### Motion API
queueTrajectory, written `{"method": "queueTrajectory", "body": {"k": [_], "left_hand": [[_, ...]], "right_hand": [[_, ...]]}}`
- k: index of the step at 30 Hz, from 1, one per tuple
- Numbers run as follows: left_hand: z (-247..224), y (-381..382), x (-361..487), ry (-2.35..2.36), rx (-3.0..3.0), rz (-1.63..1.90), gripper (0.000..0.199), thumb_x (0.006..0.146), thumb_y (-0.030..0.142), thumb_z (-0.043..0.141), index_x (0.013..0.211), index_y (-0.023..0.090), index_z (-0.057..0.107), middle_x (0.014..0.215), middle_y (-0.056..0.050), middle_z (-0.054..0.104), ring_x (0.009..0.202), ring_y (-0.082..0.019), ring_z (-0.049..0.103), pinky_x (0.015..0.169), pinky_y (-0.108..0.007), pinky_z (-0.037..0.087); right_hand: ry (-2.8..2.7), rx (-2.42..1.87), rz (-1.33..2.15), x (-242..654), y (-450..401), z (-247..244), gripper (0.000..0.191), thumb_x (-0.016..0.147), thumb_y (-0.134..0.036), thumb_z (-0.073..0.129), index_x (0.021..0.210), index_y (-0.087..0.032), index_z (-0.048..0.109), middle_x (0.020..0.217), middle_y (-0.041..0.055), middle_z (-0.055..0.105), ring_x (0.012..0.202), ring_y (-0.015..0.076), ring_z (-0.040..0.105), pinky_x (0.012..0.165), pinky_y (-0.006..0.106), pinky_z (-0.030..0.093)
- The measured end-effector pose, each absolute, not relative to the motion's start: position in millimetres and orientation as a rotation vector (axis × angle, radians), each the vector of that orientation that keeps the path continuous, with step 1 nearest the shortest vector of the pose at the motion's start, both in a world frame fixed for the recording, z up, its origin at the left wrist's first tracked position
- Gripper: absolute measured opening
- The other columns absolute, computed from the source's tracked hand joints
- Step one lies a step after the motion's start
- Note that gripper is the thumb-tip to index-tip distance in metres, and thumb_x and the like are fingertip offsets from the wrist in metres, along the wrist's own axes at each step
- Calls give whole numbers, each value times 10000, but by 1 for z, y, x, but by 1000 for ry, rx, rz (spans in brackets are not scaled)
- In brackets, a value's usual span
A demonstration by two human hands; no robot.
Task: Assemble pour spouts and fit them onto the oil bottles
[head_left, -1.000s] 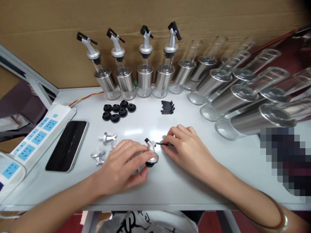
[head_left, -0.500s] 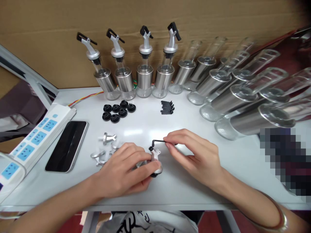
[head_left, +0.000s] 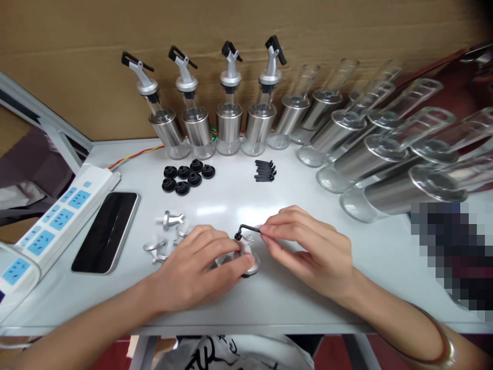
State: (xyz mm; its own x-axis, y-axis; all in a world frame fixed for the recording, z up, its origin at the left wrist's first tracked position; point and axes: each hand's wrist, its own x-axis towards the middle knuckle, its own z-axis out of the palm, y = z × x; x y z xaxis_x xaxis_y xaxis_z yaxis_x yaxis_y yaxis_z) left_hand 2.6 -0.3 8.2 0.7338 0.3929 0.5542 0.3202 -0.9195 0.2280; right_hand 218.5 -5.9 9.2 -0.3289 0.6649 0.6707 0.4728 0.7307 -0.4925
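At a white work table (head_left: 300, 187), we are gripping a silver pourer head (head_left: 245, 246) in our left hand (head_left: 200, 264), the fingers closing around its side and the thumb pressing across its rounded base. It is sitting just above the tabletop near the front edge, between our two hands, its spout pointing up and away from us. Our right hand (head_left: 314, 252) is pinching one end of a thin black lever (head_left: 250, 227) between thumb and fingertips, while the bent end is meeting the spout's black tip; whether the two are joining, we are unable to tell.

Loose silver pourer parts (head_left: 169, 220) are lying beside and partly behind our left hand. Farther back, seven black stoppers (head_left: 194, 178) are resting in a cluster, and a short row of spare black levers (head_left: 264, 171) is lying to their right. Four bottles with pourers fitted (head_left: 230, 126) are standing along the cardboard backing (head_left: 246, 20), with open-necked bottles (head_left: 372, 154) crowding the right side. To our left, a smartphone (head_left: 106, 232) is lying beside a white power strip (head_left: 59, 221).
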Motion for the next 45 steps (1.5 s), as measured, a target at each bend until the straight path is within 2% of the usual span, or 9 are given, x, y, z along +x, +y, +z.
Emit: {"method": "queueTrajectory", "body": {"k": [8,19,25,30,35,41,45], "left_hand": [[4,-3,1,642,2824,939,164,953,128,477,1057,166,598,915,-54,702,868,-180,612,792,-337,422],[2,-3,1,625,2816,937,172,922,120,520,1063,173,602,910,-49,699,868,-183,614,807,-342,414],[2,-4,0,630,2809,958,166,936,150,504,1077,161,592,933,-64,686,905,-203,588,800,-360,417],[3,-4,0,671,2824,968,181,935,154,493,1092,166,580,967,-63,641,950,-213,547,821,-365,439],[2,-3,0,746,2838,1096,164,893,133,551,1041,181,602,946,-43,511,959,-191,530,832,-319,474],[-1,-3,-3,756,2822,957,194,887,145,540,1071,184,583,1275,-123,458,1264,-264,446,984,-391,461],[-1,-3,-3,746,2820,940,196,896,158,528,1084,191,572,1295,-122,488,1243,-249,483,957,-378,468]], "right_hand": [[-2028,-812,299,221,-9,10,161,858,-73,611,953,-203,620,790,52,701,697,159,663,637,316,558],[-2000,-834,257,219,-9,11,177,862,-66,602,946,-220,623,768,42,702,682,157,666,615,316,555],[-2011,-793,254,219,-8,9,172,836,-28,626,931,-170,607,760,69,698,688,153,652,616,316,550],[-2025,-778,282,219,-8,9,163,838,-40,631,924,-176,607,767,61,698,684,148,641,620,311,558],[-2031,-780,298,219,-7,9,182,823,-21,642,927,-167,609,772,71,697,690,152,638,620,308,556],[-2017,-757,290,219,-7,9,154,826,-25,640,914,-149,611,771,77,696,685,152,636,615,303,551],[-2011,-757,320,219,-7,9,153,817,-16,642,897,-142,608,763,78,688,682,150,623,612,299,540]]}}
